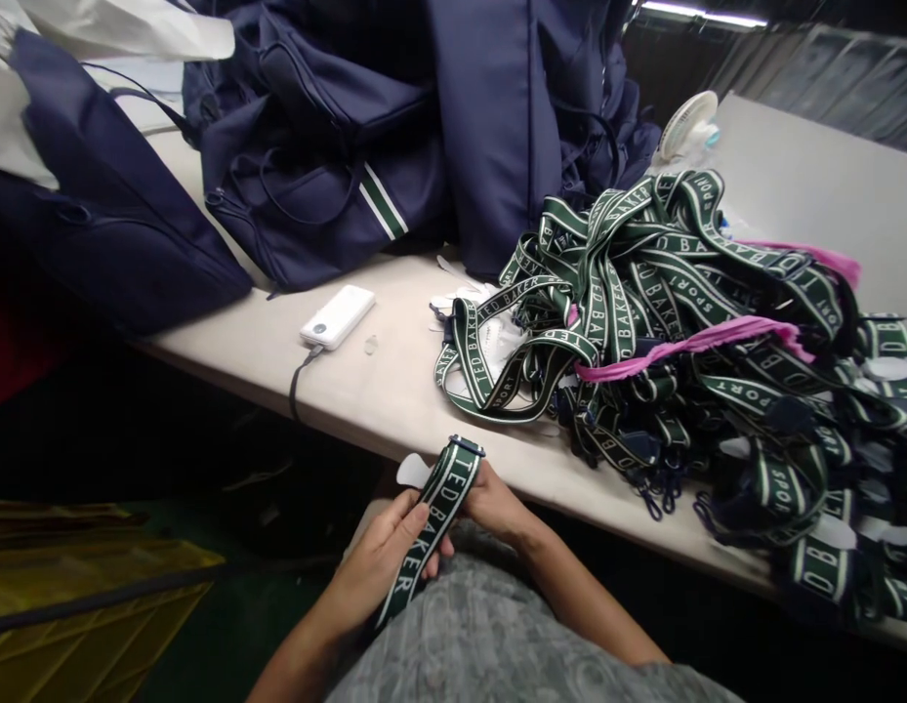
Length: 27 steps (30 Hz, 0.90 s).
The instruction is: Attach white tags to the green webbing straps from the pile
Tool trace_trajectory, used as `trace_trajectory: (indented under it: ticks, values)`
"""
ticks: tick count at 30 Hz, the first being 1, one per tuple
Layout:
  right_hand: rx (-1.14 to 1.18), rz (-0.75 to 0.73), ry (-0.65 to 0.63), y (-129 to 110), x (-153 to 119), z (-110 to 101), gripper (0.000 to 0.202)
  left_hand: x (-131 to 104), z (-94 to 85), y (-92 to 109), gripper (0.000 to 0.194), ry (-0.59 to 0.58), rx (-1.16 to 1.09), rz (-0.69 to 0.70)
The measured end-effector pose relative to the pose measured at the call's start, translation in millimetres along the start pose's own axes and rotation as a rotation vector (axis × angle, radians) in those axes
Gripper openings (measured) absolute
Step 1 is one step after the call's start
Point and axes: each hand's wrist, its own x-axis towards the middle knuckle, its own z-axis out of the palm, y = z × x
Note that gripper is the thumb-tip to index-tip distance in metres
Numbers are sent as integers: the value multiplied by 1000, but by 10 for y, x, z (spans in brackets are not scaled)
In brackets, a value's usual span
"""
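Observation:
A dark green webbing strap (434, 522) with white lettering and edge stripes lies across both hands, close to my body. My left hand (384, 552) grips it from the left, thumb on top of the lettering. Behind the strap's upper end, my right hand (489, 498) closes around it, with most of its fingers hidden. A dark slider buckle (468, 446) sits at that upper end. Beside it a white oval tag (413, 471) sticks out to the left.
A tangled pile of similar straps (629, 293) with pink ties (687, 347) covers the table's right side. Navy bags (313, 146) stand along the back. A white power bank (340, 317) with a cable lies near the front edge. A small fan (687, 127) stands behind the pile.

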Motion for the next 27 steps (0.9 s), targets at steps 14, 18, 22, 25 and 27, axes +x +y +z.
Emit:
trace_trajectory:
  ticks: [14, 18, 22, 25, 27]
  values:
    - [14, 66, 75, 86, -168, -24, 35, 25, -60, -90, 45, 330, 2, 45]
    - [63, -40, 90, 127, -316, 26, 30, 66, -92, -125, 47, 264, 28, -9]
    - [-4, -102, -11, 77, -373, -2, 23, 109, -80, -94, 48, 241, 74, -25]
    - [-92, -178, -89, 37, -374, -37, 23, 121, -90, -40, 49, 242, 95, -34]
    - [-235, -283, -76, 32, -379, -34, 21, 117, -113, -8, 49, 196, 144, -60]
